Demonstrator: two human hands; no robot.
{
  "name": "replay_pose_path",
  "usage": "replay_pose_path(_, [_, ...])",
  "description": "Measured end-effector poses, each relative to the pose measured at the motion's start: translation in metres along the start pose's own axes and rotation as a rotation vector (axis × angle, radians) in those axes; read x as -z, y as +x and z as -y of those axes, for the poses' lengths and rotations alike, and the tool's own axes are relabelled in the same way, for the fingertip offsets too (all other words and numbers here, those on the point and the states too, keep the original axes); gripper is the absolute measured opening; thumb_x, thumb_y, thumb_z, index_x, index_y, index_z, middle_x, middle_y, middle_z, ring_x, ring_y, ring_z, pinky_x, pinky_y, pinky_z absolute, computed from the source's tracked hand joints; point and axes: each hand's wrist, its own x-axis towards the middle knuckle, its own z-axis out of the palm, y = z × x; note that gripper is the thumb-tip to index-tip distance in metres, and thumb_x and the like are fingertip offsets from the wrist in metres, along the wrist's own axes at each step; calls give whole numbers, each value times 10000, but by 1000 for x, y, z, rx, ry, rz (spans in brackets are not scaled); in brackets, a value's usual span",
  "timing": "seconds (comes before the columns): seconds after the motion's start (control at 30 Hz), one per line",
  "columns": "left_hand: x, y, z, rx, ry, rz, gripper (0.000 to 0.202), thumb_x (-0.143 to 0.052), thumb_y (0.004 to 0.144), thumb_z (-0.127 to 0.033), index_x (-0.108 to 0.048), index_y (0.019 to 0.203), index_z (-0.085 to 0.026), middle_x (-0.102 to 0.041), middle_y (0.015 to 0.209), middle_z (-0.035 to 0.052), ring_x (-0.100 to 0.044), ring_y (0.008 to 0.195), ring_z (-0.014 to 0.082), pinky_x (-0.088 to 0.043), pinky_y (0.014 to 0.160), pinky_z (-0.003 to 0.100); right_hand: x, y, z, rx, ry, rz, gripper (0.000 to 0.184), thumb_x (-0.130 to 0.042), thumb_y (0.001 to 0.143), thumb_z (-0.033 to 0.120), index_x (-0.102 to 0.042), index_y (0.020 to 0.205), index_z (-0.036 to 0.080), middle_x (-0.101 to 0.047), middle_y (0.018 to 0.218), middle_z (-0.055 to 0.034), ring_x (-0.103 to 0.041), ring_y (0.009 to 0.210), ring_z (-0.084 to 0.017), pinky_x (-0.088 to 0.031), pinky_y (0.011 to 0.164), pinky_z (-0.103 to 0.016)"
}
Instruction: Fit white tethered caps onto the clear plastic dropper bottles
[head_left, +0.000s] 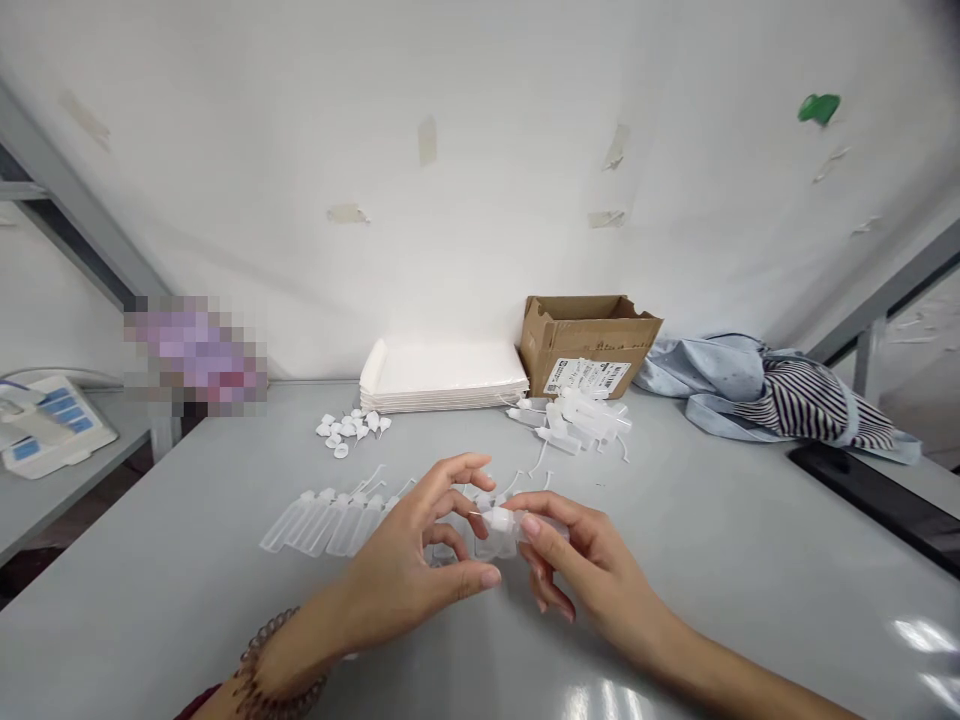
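Bottle [501, 519], just one, is pinched in the right hand [581, 545] above the table [720, 550]; the left hand [409, 550], fingers parted, curves close by. At least five bottles [343, 527] lie in a row; behind stand one box [589, 345] and one stack [444, 376].

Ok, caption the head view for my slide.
Right hand holds a bottle, left hand open beside it, white caps and a carton behind.
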Motion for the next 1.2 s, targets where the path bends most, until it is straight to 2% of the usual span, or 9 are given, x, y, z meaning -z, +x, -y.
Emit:
replay_pose_path(0.07, [-1,0,-2,20,-71,-6,512,-659,761,-280,-420,1215,-280,-511,1119,50,-554,870,151,-509,666,253,4,-3,1,213,-339,-81,224,-451,921,331,-545,1054,177,-498,587,49,-434,446,-69,-359,433,-189])
replay_pose_path(0.13, [-4,1,-3,61,-66,-41,252,-574,823,-374,-544,995,-193,-564,862,23,-551,726,131,-483,585,231,8,-4,1,480,-651,-122,222,-451,914,242,-521,1116,183,-599,729,-9,-518,560,-101,-414,493,-206])
replay_pose_path(0.23, [-8,1,-4,142,-10,-62,377,-447,873,-470,-540,690,-154,-498,551,-30,-480,491,94,-421,486,220,12,-5,-1,814,-987,-127,310,-439,905,173,-440,1215,172,-636,800,-51,-574,635,-140,-476,571,-244])
replay_pose_path(0.37, [-10,0,-4,159,-14,20,407,-433,880,-461,-494,604,-168,-498,469,-46,-468,424,84,-408,513,231,8,-5,1,953,-1217,-90,324,-396,920,182,-402,1239,124,-652,738,-72,-616,615,-173,-491,556,-267])
replay_pose_path(0.47, [-9,-1,-5,148,-34,60,383,-446,881,-440,-480,608,-173,-508,485,-49,-482,458,86,-408,555,230,5,-5,2,936,-1223,-52,283,-346,943,203,-396,1208,116,-659,736,-75,-617,584,-173,-493,546,-273])
replay_pose_path(0.67, [-7,-4,-9,102,-23,84,273,-481,868,-385,-539,709,-170,-554,621,-17,-527,592,119,-441,596,236,6,-8,-1,773,-1066,-3,215,-334,955,262,-374,1147,174,-683,836,-69,-643,634,-165,-490,573,-263])
replay_pose_path(0.93, [-5,-6,-8,54,41,89,249,-470,884,-361,-598,797,-165,-592,689,3,-557,665,130,-460,647,240,7,-10,-7,578,-874,18,183,-359,936,299,-416,1070,187,-659,735,-35,-577,537,-145,-438,537,-257])
replay_pose_path(1.1, [-8,-5,-6,42,-18,71,209,-509,863,-349,-600,828,-164,-596,708,9,-559,677,139,-479,668,260,6,-11,0,351,-609,74,183,-371,932,320,-451,1037,194,-628,722,-17,-563,603,-141,-407,551,-250])
replay_pose_path(1.2, [-9,-6,-5,-9,81,58,176,-517,861,-325,-613,848,-177,-622,797,27,-576,767,162,-477,730,275,4,-10,3,213,-441,13,217,-395,928,392,-484,896,196,-494,606,35,-463,546,-108,-337,498,-218])
